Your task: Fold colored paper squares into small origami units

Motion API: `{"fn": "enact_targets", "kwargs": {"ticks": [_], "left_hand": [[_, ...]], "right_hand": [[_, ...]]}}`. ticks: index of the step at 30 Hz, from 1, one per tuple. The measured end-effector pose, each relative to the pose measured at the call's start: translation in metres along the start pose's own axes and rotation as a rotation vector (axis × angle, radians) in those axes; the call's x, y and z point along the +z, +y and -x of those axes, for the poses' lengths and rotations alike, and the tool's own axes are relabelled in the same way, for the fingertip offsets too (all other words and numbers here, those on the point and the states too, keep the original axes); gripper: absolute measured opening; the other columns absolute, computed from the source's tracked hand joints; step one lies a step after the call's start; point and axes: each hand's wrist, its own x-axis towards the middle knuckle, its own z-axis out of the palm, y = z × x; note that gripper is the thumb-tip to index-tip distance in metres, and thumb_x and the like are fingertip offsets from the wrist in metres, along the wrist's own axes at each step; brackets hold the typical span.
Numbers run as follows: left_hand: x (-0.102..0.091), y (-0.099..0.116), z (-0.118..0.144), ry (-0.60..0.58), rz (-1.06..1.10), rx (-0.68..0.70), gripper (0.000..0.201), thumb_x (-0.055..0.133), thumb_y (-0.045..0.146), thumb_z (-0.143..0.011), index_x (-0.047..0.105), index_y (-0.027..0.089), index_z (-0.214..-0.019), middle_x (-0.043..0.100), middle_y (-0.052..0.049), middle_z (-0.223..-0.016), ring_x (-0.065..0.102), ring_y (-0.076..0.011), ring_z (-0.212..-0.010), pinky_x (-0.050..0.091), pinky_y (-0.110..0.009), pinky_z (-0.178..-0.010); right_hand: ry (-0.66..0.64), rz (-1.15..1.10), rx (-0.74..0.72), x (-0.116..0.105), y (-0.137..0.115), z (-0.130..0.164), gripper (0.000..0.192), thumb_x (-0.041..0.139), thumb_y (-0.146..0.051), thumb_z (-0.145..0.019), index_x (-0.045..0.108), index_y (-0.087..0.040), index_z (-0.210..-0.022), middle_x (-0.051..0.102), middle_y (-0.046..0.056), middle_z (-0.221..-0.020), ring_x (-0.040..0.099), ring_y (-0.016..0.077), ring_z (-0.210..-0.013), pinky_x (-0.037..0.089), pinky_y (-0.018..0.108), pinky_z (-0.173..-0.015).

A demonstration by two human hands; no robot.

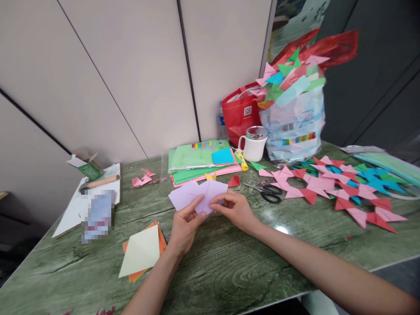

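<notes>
Two sheets of lilac paper, creased and fanned apart, are held up over the middle of the table. My left hand pinches them at their lower edge, thumb and fingers closed. At the right side of the paper my right hand also grips it between thumb and fingertips. A yellow folded piece shows just behind the paper, and a red folded piece lies beyond my right hand. Left of my left hand is a stack of cream and orange square sheets.
Black-handled scissors lie to the right, beside many pink, red, green and blue folded pieces. Behind stand a white mug, a red bag and a filled plastic bag. Coloured paper packs lie at the back; a hammer is left.
</notes>
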Motion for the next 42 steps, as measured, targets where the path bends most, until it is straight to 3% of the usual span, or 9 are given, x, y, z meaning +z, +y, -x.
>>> {"fn": "enact_targets", "kwargs": {"ticks": [6,17,29,35,42], "left_hand": [[0.0,-0.002,0.0,0.014,0.007,-0.021,0.045,0.075,0.017,-0.056,0.067,0.019,-0.1,0.066,-0.005,-0.104,0.059,-0.0172,-0.09,0.044,-0.029,-0.083],[-0.005,-0.01,-0.003,0.024,-0.097,0.038,0.032,0.073,0.022,-0.059,0.071,0.017,-0.09,0.069,-0.009,-0.097,0.058,-0.0231,-0.095,0.042,-0.034,-0.087],[-0.006,-0.012,-0.004,0.049,-0.192,0.08,0.03,0.073,0.02,-0.059,0.072,0.017,-0.088,0.072,-0.006,-0.083,0.061,-0.0184,-0.078,0.046,-0.028,-0.073],[-0.005,-0.012,-0.004,0.068,-0.101,0.044,0.023,0.073,0.022,-0.059,0.073,0.018,-0.083,0.072,-0.006,-0.085,0.063,-0.0166,-0.076,0.049,-0.027,-0.074],[-0.003,-0.011,-0.004,0.025,0.027,0.025,0.024,0.073,0.022,-0.059,0.073,0.017,-0.083,0.071,-0.008,-0.092,0.063,-0.0211,-0.088,0.049,-0.032,-0.083]], "right_hand": [[-0.013,0.003,-0.011,0.0,0.0,0.0,0.015,0.066,-0.035,-0.068,0.068,-0.02,-0.071,0.062,0.003,-0.075,0.056,0.0142,-0.066,0.047,0.025,-0.058],[0.007,0.007,-0.019,0.0,-0.002,0.001,0.011,0.068,-0.031,-0.068,0.068,-0.02,-0.07,0.062,0.003,-0.077,0.054,0.0131,-0.064,0.045,0.023,-0.055],[-0.012,0.052,-0.033,0.001,-0.002,0.002,0.009,0.064,-0.028,-0.07,0.067,-0.02,-0.073,0.063,0.002,-0.074,0.054,0.013,-0.062,0.044,0.023,-0.052],[-0.008,0.07,-0.042,0.001,-0.001,0.002,0.01,0.064,-0.027,-0.071,0.067,-0.018,-0.074,0.061,0.002,-0.069,0.052,0.0116,-0.059,0.043,0.021,-0.052],[0.004,0.064,-0.038,0.001,0.001,0.002,0.012,0.065,-0.028,-0.07,0.069,-0.019,-0.076,0.061,0.002,-0.069,0.051,0.0115,-0.058,0.042,0.022,-0.051]]}}
